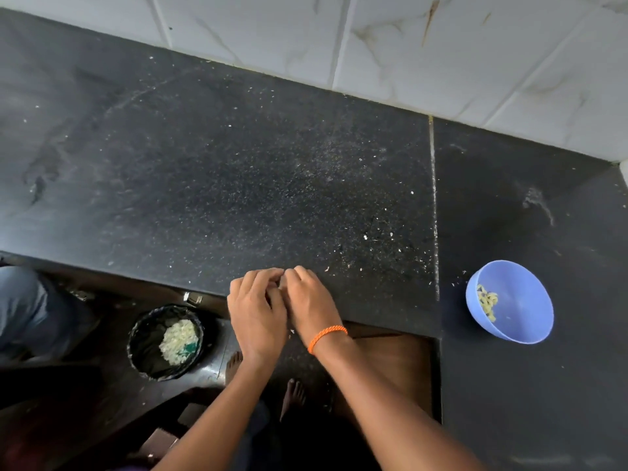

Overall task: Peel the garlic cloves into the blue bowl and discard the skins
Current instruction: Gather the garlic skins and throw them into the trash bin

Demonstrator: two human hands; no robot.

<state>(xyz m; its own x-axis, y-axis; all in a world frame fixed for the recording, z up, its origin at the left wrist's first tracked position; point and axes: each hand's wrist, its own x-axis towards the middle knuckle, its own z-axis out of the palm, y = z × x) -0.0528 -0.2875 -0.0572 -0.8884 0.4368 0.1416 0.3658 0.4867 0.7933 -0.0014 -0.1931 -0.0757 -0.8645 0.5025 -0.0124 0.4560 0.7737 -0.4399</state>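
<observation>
A: Quick pass. Where's the garlic?

B: I see both hands bunched together at the near edge of the counter (238,158). Left hand (257,314) and right hand (311,305) have fingers curled inward, tips meeting. Whatever they pinch is hidden between the fingertips; I judge it's a clove, but I can't confirm it.

A: Grip state?

B: Narrow, both curled tight toward each other. Contents not visible, so I cannot tell what each holds.

A: Bowl?

B: Blue bowl (523,321) sits well apart to the right on the counter, a small heap of peeled garlic cloves (486,300) inside. Black-lined bin (146,348) is on the floor lower left, holding pale skins (176,339).

A: Handling notes?

B: My judgement: a clove is small, light, firm; the skin is papery and flaky, tears easily, clings. Best to pinch at the tip end and strip it with a nail. Peeled, it gets slippery. White flecks litter the counter.
</observation>
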